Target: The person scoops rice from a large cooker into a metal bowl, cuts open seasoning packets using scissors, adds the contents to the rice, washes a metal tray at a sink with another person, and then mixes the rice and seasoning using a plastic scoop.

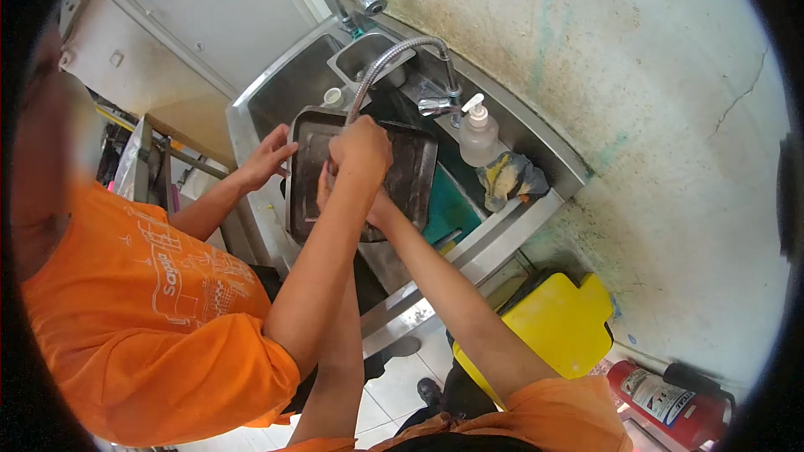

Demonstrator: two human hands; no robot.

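Note:
A dark, worn metal baking tray (408, 163) is tilted over a steel sink. My right hand (378, 206) is at the tray's inner face, largely covered by a co-worker's forearm. My left forearm (336, 339) runs up beneath that same arm, and my left hand is hidden or barely visible. Some fingers (323, 186) show left of the crossing arm; whose they are I cannot tell. The co-worker's one hand (362, 145) grips the end of a flexible metal faucet hose (383, 63) over the tray. Their other hand (271, 158) touches the tray's left rim.
A co-worker in an orange shirt (163, 263) stands close at left. Beyond the tray are a second faucet (370, 0), a small steel container (367, 53), a pump bottle (478, 138) and a crumpled cloth (512, 179). A yellow bin lid (559, 326) and fire extinguisher (669, 402) stand lower right.

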